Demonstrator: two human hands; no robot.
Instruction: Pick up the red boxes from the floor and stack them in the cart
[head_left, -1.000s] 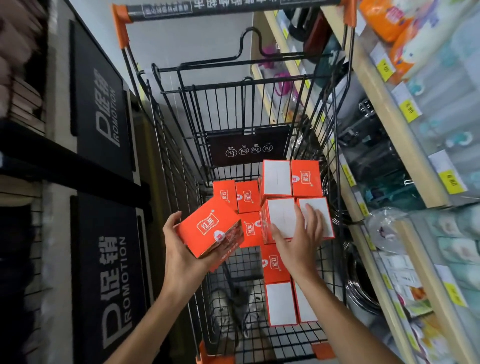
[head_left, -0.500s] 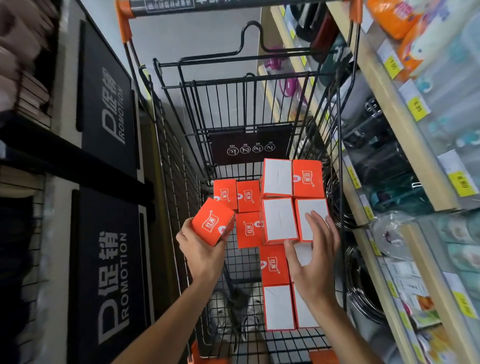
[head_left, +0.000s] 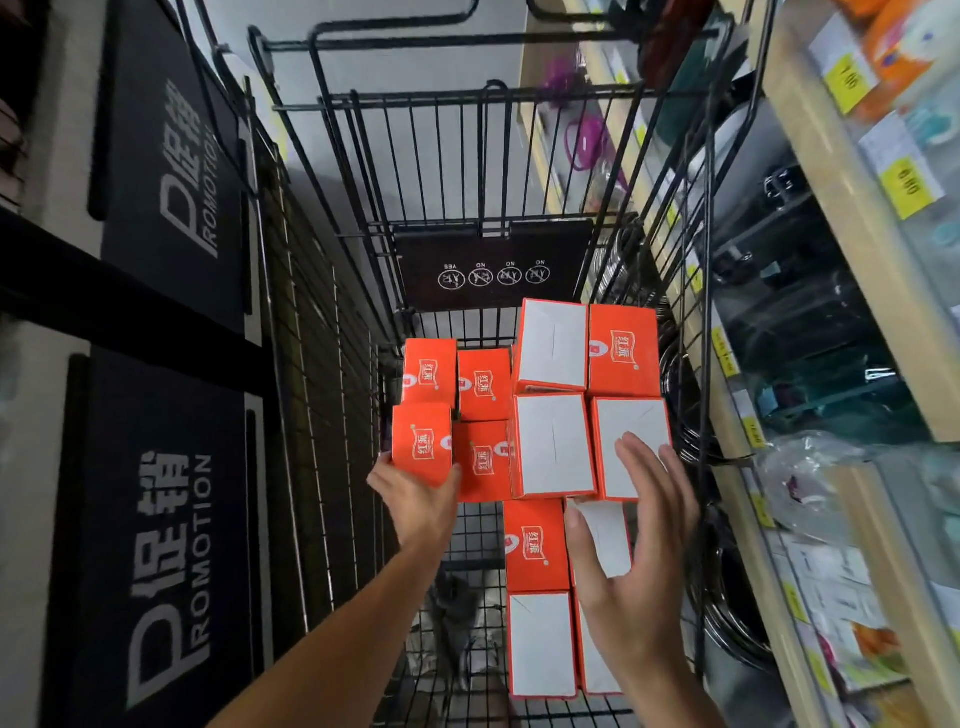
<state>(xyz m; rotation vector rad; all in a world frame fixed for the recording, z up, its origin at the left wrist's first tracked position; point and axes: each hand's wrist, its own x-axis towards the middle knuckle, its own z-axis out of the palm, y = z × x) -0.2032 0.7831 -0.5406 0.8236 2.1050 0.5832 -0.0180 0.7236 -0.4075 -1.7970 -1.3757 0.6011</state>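
My left hand (head_left: 415, 493) grips one red box (head_left: 422, 444) from its near end, fingers curled under it, thumb side against the right face; it sits at the near-left corner of the stack inside the cart (head_left: 322, 364), touching the lower box (head_left: 483, 460) on its right and just near of the far-left box (head_left: 430, 371). I cannot tell whether it is fully seated or partly carried by my hand

My right hand (head_left: 631, 561) is spread, fingers nearly straight, holding nothing; fingertips lie over the near edge of the white-topped box (head_left: 626, 441) on the right

Risks from here:
- The held box looks slightly proud of its neighbours. If I let go before it rests flat, it could tip toward me into the open wire floor
- The right columns stand higher than the left pair. A push from the right hand could shift the upper tier (head_left: 553, 345) toward the far end or onto the lower left boxes
- Box ends are smooth card, so a grip from one end only may let it rotate
- The near row (head_left: 535, 543) lies low beneath my right wrist; a dropped forearm could knock it askew
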